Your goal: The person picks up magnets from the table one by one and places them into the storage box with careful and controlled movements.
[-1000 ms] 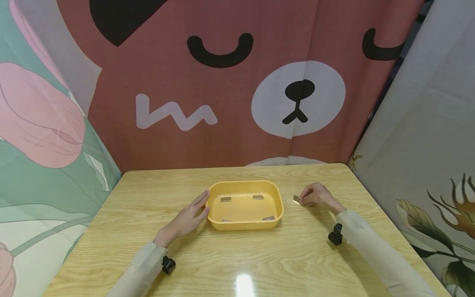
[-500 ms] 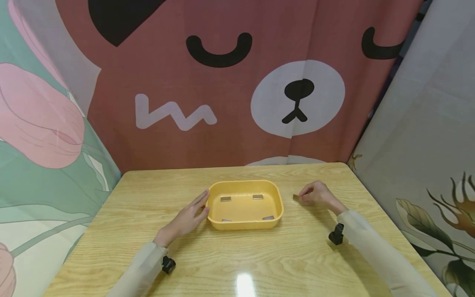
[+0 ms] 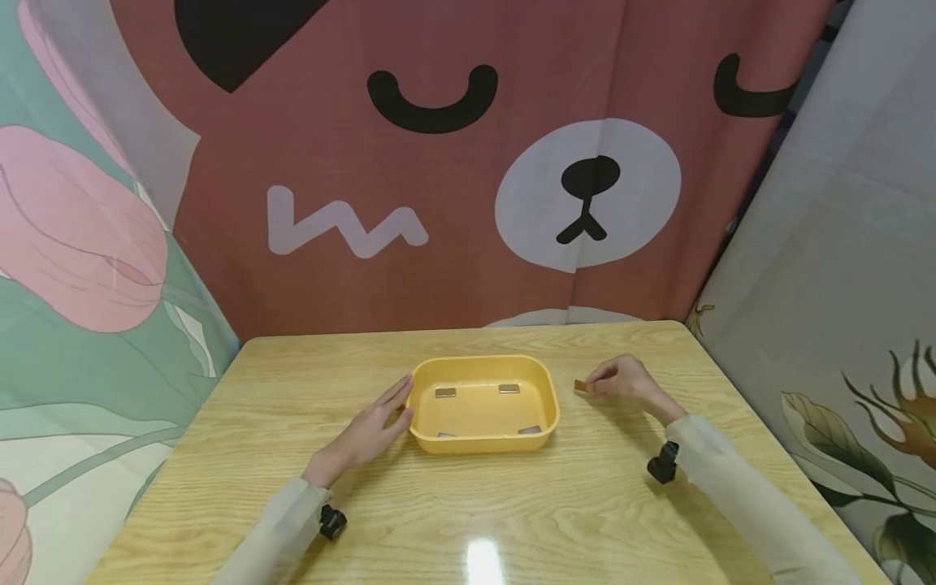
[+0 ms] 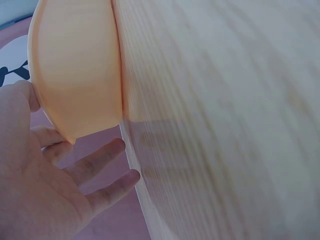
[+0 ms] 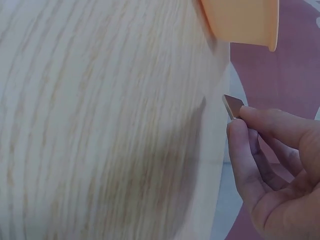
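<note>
A shallow yellow plastic tray (image 3: 478, 444) with rounded corners sits on the wooden table. Inside it lie several small flat metal blocks, among them a back-left block (image 3: 445, 392), a back-right block (image 3: 509, 389) and a front-right block (image 3: 529, 430). My left hand (image 3: 371, 426) touches the tray's left side, fingers extended; in the left wrist view its thumb and nearer fingers are at the rim. To the right of the tray, my right hand (image 3: 625, 382) pinches a similar small metal block (image 5: 233, 104) between thumb and index finger, above the table.
The wooden table (image 3: 409, 520) has its far edge against a bear-print curtain (image 3: 453, 284). Floral cloths hang at both sides. A small black camera is strapped to each wrist, by the left sleeve (image 3: 274, 528) and the right sleeve (image 3: 738, 487).
The block in my right hand has turned, its shiny face giving way to a duller gold-brown one, and shifted slightly left. The left hand and the tray stay put.
</note>
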`<state>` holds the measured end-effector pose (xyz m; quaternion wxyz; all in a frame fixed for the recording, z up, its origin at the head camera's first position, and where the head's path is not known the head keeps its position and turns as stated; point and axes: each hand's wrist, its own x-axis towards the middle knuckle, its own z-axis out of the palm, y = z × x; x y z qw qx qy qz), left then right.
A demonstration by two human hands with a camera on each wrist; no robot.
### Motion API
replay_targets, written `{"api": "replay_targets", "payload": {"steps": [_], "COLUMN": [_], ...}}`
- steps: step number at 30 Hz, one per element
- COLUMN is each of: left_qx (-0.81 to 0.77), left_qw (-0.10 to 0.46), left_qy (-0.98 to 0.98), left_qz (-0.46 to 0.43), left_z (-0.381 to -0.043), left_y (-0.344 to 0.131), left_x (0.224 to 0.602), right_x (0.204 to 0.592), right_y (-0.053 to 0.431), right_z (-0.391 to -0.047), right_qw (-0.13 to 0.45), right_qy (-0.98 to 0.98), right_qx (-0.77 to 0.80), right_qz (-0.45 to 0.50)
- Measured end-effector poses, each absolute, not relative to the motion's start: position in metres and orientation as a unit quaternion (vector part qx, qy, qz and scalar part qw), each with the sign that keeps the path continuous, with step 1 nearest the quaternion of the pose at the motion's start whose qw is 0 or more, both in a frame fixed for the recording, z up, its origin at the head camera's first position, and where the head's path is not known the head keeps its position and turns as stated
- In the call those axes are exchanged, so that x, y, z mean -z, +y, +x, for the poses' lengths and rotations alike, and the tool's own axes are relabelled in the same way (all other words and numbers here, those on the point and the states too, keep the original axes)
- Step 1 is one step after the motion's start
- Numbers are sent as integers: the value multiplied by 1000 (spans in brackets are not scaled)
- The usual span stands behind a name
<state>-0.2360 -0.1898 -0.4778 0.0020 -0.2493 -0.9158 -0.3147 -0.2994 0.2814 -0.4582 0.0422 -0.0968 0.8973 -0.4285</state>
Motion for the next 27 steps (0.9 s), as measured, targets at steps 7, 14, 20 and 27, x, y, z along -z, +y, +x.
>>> {"api": "replay_targets", "payload": {"steps": [7, 14, 20, 27], "left_qx": [313, 311, 311, 311], "left_qw": [2, -1, -1, -1], "left_qy": [-917, -918, -918, -917], "left_qz": [-249, -247, -248, -248], "left_z": [-236, -236, -236, -236], "left_y": [-190, -189, -189, -189], "left_x": [477, 477, 476, 476], "right_x": [450, 441, 437, 431], "right_y": [278, 276, 275, 270], "right_z": [-298, -297, -296, -293], "right_qw": [50, 44, 41, 34], "right_qy": [888, 871, 866, 871], "right_qx": [449, 479, 489, 480], "right_qz": [-87, -102, -96, -100]}}
